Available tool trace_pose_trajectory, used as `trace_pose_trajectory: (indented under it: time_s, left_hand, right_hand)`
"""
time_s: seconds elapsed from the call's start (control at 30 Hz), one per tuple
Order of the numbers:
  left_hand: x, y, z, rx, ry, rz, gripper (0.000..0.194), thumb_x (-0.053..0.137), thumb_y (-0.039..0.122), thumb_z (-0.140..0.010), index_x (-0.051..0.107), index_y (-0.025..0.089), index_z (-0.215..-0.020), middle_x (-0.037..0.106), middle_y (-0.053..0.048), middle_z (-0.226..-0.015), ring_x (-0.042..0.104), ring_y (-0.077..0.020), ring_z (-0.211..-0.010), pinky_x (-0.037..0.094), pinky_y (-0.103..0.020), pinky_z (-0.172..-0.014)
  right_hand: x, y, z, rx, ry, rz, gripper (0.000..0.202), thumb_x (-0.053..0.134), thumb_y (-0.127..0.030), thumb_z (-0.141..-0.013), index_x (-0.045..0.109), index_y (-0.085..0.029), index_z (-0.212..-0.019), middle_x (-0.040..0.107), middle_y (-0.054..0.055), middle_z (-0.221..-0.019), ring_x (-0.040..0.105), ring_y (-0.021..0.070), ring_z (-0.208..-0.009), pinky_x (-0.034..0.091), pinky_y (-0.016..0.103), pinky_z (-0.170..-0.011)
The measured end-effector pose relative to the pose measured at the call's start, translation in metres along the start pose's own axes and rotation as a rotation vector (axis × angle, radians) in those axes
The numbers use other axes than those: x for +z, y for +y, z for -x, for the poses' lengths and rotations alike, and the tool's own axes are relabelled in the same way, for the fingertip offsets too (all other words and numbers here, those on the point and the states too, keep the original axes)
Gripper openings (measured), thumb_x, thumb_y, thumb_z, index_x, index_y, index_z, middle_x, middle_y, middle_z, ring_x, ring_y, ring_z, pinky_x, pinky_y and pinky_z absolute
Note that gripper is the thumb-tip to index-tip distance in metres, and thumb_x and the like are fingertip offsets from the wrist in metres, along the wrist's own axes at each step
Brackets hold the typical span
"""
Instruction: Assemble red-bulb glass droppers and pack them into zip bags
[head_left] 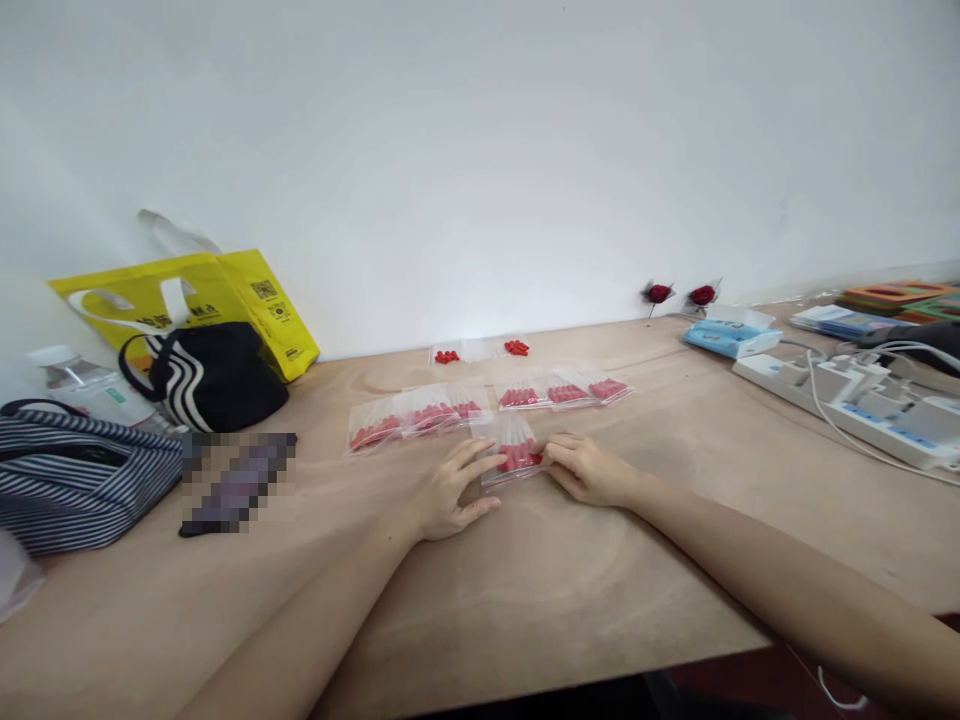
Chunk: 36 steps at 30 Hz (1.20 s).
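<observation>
A small clear plastic bag [514, 455] with a row of red capsule-shaped pieces lies flat on the wooden table [450, 620] between my hands. My left hand [455, 492] is open, its fingers spread, with the fingertips resting on the bag's left side. At the right edge of the same bag, my right hand [585, 470] is closed, its fingers pinched together on the edge by the red pieces. Just beyond lie two groups of similar filled bags, one on the left [430, 415] and one on the right [568, 392].
Loose red pieces [517, 347] lie near the wall. On the left stand a yellow bag [274, 310], a black pouch [225, 380], a bottle [90, 385] and a striped pouch [90, 470]. Tissues [731, 337], a power strip [847, 405] and cables are on the right.
</observation>
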<state>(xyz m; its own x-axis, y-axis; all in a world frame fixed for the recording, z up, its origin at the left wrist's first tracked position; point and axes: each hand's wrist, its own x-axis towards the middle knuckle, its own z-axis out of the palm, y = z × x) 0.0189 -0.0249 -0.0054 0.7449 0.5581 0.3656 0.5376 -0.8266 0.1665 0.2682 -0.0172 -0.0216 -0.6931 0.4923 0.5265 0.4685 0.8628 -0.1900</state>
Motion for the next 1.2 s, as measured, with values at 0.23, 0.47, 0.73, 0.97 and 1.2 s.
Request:
trace_pose_trajectory:
  time_s: [0.23,0.47,0.73,0.97,1.2]
  left_hand:
    - [-0.001,-0.004,-0.005,-0.037,-0.023,-0.133,0.051,0.062,0.047,-0.069,0.052,0.02,-0.111,0.039,-0.014,-0.131,0.034,-0.0341,-0.12,0.035,-0.054,-0.092]
    - [0.001,-0.004,-0.003,0.163,0.2,-0.061,0.026,0.056,0.027,-0.077,0.054,0.016,-0.101,0.059,-0.011,-0.103,0.056,-0.0209,-0.096,0.048,-0.035,-0.081]
    - [0.01,-0.009,0.002,0.318,0.397,-0.247,0.012,0.048,0.015,-0.083,0.059,0.016,-0.079,0.067,-0.004,-0.08,0.065,-0.0131,-0.071,0.052,-0.022,-0.06]
    - [0.007,-0.011,0.003,0.363,0.433,-0.323,0.012,0.048,0.014,-0.084,0.06,0.015,-0.081,0.069,-0.004,-0.079,0.066,-0.013,-0.07,0.052,-0.021,-0.058]
    - [0.002,-0.008,0.001,0.378,0.423,-0.349,0.016,0.046,0.014,-0.085,0.059,0.015,-0.077,0.07,-0.002,-0.074,0.065,-0.0111,-0.06,0.049,-0.02,-0.05]
  right_hand:
    - [-0.002,-0.005,-0.003,0.005,-0.077,-0.112,0.015,0.035,-0.016,-0.087,0.042,-0.019,-0.075,0.056,0.003,-0.075,0.051,0.0121,-0.067,0.04,0.024,-0.061]
    - [-0.002,-0.001,0.002,0.074,-0.061,-0.102,0.013,0.035,-0.019,-0.087,0.044,-0.019,-0.077,0.06,0.006,-0.082,0.056,0.0135,-0.071,0.043,0.025,-0.061]
    - [0.009,0.001,0.004,-0.102,0.155,0.187,0.022,0.033,-0.015,-0.087,0.053,-0.017,-0.097,0.062,0.008,-0.089,0.058,0.0134,-0.076,0.046,0.023,-0.064]
    - [0.01,0.004,0.002,-0.188,0.288,0.364,0.016,0.043,-0.013,-0.082,0.059,-0.015,-0.08,0.062,0.004,-0.074,0.052,0.0112,-0.062,0.038,0.024,-0.058]
    - [0.009,0.003,-0.002,-0.235,0.24,0.485,0.021,0.041,-0.011,-0.08,0.056,-0.015,-0.066,0.056,0.0,-0.061,0.044,0.0094,-0.055,0.029,0.026,-0.058]
